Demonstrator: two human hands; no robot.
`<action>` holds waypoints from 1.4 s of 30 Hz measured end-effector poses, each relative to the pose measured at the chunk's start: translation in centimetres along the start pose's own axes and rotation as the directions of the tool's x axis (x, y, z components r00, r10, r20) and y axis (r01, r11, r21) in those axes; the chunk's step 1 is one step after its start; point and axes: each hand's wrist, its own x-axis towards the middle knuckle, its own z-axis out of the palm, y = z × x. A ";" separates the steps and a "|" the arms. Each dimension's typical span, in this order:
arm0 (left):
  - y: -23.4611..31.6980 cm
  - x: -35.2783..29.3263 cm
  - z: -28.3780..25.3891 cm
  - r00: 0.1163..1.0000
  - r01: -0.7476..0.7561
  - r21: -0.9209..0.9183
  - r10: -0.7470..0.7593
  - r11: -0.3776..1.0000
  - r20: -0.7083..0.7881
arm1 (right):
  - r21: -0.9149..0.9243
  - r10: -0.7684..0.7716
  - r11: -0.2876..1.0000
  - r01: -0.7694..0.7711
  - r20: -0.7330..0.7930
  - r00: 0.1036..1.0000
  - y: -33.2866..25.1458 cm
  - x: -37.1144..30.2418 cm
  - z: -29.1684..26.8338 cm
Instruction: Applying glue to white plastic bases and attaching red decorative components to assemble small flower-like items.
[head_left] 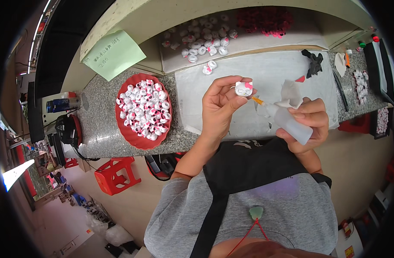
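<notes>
Two hands (220,101) are bringing a bottle (292,124) and a toy head (244,89) together at a workbench

A person in a gray shirt (171,215) and a black apron (248,161) is working over a white sheet (197,114) on a speckled counter (98,129). The left hand is pinching the small white toy head between thumb and fingertips, raising it above the sheet; a pink bow (249,85) is showing on its upper right. The right hand (311,124) is wrapping its fingers around the cloudy plastic bottle, which is tilting so that its orange tip (257,100) is pointing up and left at the head's lower edge. The angle is leaving it unclear whether tip and head are touching. Crumpled white paper (292,92) is sitting just beside the bottle; whether the right hand is also gripping it, one cannot tell.

To the left, a red scalloped dish (119,118) is holding a heap of similar heads (145,109). Beyond the hands, a few loose ones (210,67) are lying near the sheet's far edge, while more white heads (201,36) are crowding the shelf (171,60) beside a pile of dark red pieces (268,21). A black cloth (313,63) is lying bunched at the sheet's far right corner. A pale green note (115,56) is hanging at the shelf's left, and a red stool (115,175) is standing on the floor below the counter.
</notes>
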 end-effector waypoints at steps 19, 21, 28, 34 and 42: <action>-0.2 -0.2 -0.1 0.999 0.038 0.021 -0.038 0.999 0.018 | -0.112 -0.024 0.994 0.019 -0.048 0.999 -0.1 -0.3 -0.1; -0.1 -0.2 0.0 0.999 0.041 0.025 -0.041 0.999 0.018 | -0.093 -0.018 0.996 0.014 -0.051 0.999 -0.1 -0.4 -0.1; -0.2 -0.3 0.1 0.999 0.045 0.043 -0.045 0.998 0.007 | -0.069 0.002 0.998 -0.004 -0.038 0.999 -0.4 -0.4 0.1; 0.0 -0.5 0.4 1.000 0.000 0.113 0.001 0.994 -0.004 | -0.072 -0.007 0.997 0.004 -0.041 0.999 -0.3 -0.4 0.1; 0.0 -0.5 0.4 0.996 -0.090 0.321 0.077 0.943 0.054 | -0.068 -0.010 0.998 0.009 -0.014 1.000 -0.1 -0.4 0.2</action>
